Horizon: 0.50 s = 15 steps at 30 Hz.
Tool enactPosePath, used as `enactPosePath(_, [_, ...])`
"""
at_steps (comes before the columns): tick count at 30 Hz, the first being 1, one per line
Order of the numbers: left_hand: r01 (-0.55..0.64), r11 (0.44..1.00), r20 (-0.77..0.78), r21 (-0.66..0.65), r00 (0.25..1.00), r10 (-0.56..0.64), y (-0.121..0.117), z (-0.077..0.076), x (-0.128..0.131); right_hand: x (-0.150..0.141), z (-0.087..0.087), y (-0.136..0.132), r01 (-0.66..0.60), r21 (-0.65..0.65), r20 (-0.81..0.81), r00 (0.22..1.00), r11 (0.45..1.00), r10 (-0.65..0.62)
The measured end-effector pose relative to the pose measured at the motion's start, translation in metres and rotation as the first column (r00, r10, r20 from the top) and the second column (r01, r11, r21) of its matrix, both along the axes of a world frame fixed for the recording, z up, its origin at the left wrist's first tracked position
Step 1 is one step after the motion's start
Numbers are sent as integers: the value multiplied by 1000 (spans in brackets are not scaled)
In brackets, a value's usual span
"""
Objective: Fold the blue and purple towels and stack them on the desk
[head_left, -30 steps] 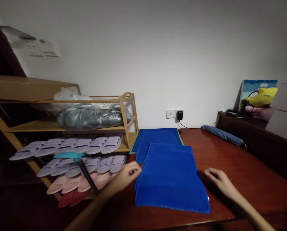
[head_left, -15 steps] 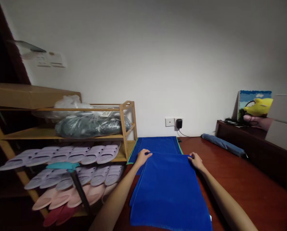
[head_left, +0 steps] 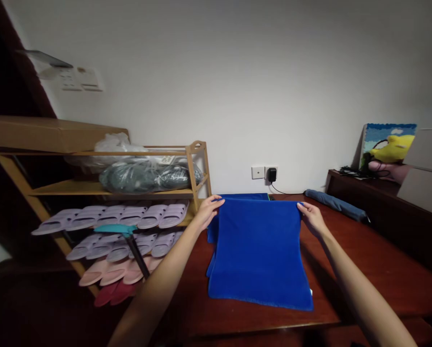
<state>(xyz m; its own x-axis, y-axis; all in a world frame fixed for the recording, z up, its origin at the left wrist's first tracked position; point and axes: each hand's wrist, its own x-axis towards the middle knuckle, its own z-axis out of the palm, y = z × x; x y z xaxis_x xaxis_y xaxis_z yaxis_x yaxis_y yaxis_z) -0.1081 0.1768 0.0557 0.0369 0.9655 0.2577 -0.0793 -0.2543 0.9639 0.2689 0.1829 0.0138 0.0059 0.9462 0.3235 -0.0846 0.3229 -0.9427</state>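
Observation:
A blue towel (head_left: 259, 250) lies over the front of the reddish-brown table, its far edge raised and stretched straight between my hands. My left hand (head_left: 209, 211) pinches the far left corner. Closed on the far right corner is my right hand (head_left: 312, 217). Behind and partly under this towel, more blue cloth (head_left: 245, 196) shows at the back, mostly hidden. A small white tag sticks out near the towel's lower right edge.
To the left stands a wooden rack (head_left: 196, 173) with rows of slippers (head_left: 124, 217) and bagged items (head_left: 140, 176). A teal-topped handle (head_left: 116, 229) rises before it. A folded umbrella-like blue roll (head_left: 335, 205) lies at the back right, near a plugged-in black adapter (head_left: 272, 174).
My hands went from beside the towel to its far corners and took hold. The far edge has since been lifted and pulled taut, covering more of the cloth behind.

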Motion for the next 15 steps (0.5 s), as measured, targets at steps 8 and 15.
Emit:
enactPosePath(8, [-51, 959, 81, 279, 996, 29, -77, 76, 7, 13, 79, -69, 181, 308, 19, 980, 934, -196])
enactPosePath(15, [-221, 886, 192, 407, 969, 153, -125, 109, 20, 11, 113, -115, 324, 404, -136, 946, 856, -294])
